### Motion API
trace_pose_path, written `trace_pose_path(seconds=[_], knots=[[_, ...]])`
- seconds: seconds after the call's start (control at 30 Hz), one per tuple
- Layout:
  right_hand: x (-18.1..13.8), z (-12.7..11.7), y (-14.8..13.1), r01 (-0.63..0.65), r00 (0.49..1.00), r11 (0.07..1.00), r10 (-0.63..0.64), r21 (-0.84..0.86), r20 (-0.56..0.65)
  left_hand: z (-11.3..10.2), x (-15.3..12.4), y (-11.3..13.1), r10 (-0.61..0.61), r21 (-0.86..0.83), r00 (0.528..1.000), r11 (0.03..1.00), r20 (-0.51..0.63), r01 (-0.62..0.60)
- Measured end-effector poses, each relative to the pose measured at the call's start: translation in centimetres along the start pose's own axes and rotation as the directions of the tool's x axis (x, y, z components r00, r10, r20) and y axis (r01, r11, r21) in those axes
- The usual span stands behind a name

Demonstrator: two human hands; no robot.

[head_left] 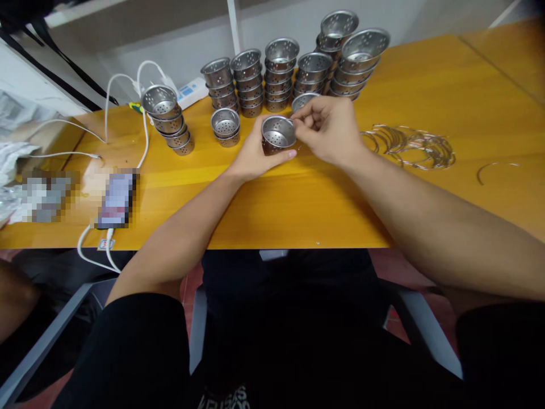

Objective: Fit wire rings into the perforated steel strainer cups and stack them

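Observation:
My left hand [255,153] is wrapped around a perforated metal cup [279,133], its mouth tilted up toward me and its thumb along the front. At the cup's right rim, my right hand [327,128] has its thumb and fingers pinched together; what lies between the fingertips is too small to make out. Just behind the right hand stands another perforated cup [305,101], partly hidden by it. A short stack of cups [225,126] is left of my left hand. Thin curved wires [409,146] lie in a loose pile to the right.
Several tall stacks of perforated cups [281,74] line the back of the yellow table [298,216]. A leaning cup stack [168,119] stands at left near a power strip [191,92] and white cables. A phone [117,199] lies front left. One single wire [481,173] rests far right.

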State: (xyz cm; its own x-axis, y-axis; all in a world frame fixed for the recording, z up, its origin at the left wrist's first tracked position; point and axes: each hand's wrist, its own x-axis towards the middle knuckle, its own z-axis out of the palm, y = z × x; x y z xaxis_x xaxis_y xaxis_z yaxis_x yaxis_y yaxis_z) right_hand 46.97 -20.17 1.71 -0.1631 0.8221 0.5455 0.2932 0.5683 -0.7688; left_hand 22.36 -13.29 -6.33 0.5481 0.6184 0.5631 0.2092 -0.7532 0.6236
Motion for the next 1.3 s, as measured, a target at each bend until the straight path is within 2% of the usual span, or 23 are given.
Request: trace_pose_path(seconds=[0.1,0.3,0.47,0.57,0.67,0.8,0.97,1.3], knots=[[0.0,0.3,0.0,-0.010,0.999,0.999,0.009,-0.041,-0.031,0.0,-0.1,0.9,-0.024,0.015,1.000,1.000,0.015,0.023],[-0.1,0.5,0.0,-0.045,0.998,0.996,0.042,-0.081,-0.043,-0.4,0.1,3.0,-0.067,0.026,0.997,0.997,-0.029,0.067],[0.1,0.8,0.0,-0.011,0.999,0.999,0.010,-0.040,-0.044,-0.7,0.2,4.3,-0.127,0.075,0.992,0.989,-0.029,0.129],[0.2,0.4,-0.7,0.014,1.000,0.996,-0.015,0.084,0.014,-0.9,0.2,3.9,-0.140,0.039,0.990,0.989,-0.013,0.141],[0.1,-0.9,-1.8,-0.081,0.984,0.977,0.046,0.199,0.172,-1.2,0.3,3.0,-0.123,-0.025,0.992,0.992,0.010,0.123],[0.0,-2.3,-3.0,-0.154,0.947,0.967,0.085,0.205,0.308,-1.2,0.4,1.9,-0.070,-0.072,0.996,0.995,0.057,0.074],[0.3,-1.8,-3.0,-0.114,0.959,0.973,0.054,0.203,0.279,-0.6,0.4,1.0,-0.012,-0.021,0.998,1.000,0.056,0.013],[0.2,-1.7,-2.0,-0.118,0.960,0.977,0.066,0.179,0.273,-0.6,0.3,1.1,-0.013,-0.006,0.998,1.000,0.057,0.014]])
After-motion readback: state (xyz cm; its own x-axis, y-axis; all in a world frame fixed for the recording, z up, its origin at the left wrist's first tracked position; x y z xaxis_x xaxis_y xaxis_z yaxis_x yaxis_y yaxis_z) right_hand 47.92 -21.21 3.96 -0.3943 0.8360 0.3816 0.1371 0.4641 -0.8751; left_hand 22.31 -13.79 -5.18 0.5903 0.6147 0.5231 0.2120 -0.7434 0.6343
